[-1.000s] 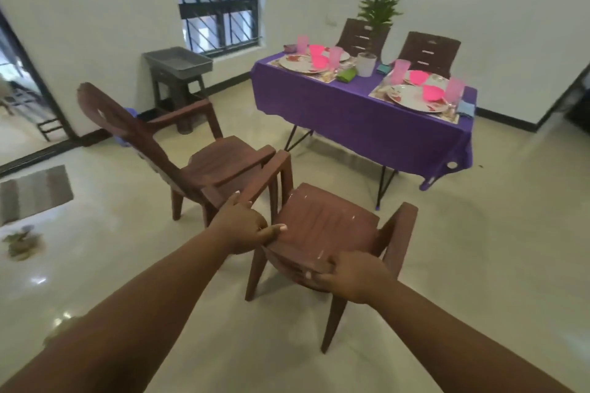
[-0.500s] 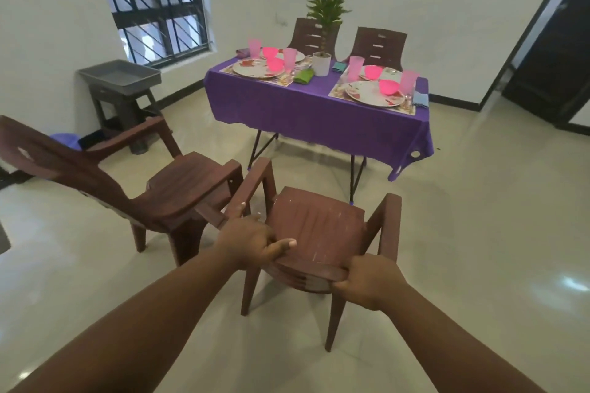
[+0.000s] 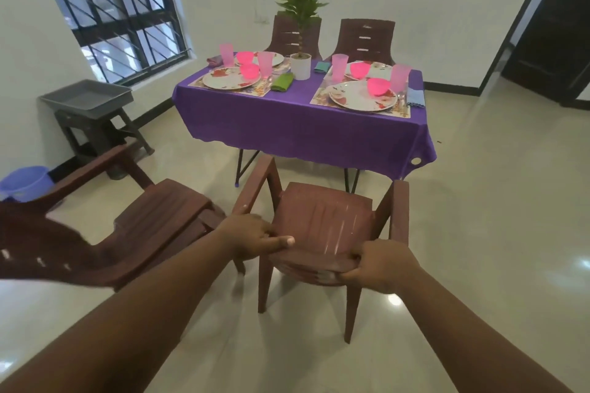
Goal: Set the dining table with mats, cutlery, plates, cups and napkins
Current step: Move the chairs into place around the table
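We gripped a brown chair (image 3: 322,226) by the top of its backrest, our left hand (image 3: 252,238) clamped on the left part of the rim and our right hand (image 3: 378,263) clamped on the right part, the two hands apart. The chair faced the table (image 3: 303,124), near its front edge. A second chair (image 3: 127,233) stood just beside it on the left. On the purple cloth lay four mats, each with a plate (image 3: 362,95), a pink bowl (image 3: 378,86) and a pink cup (image 3: 399,76); a green napkin (image 3: 282,82) and a blue one (image 3: 416,96) lay beside the near settings. A potted plant (image 3: 300,64) stood mid-table. Two more chairs stood behind.
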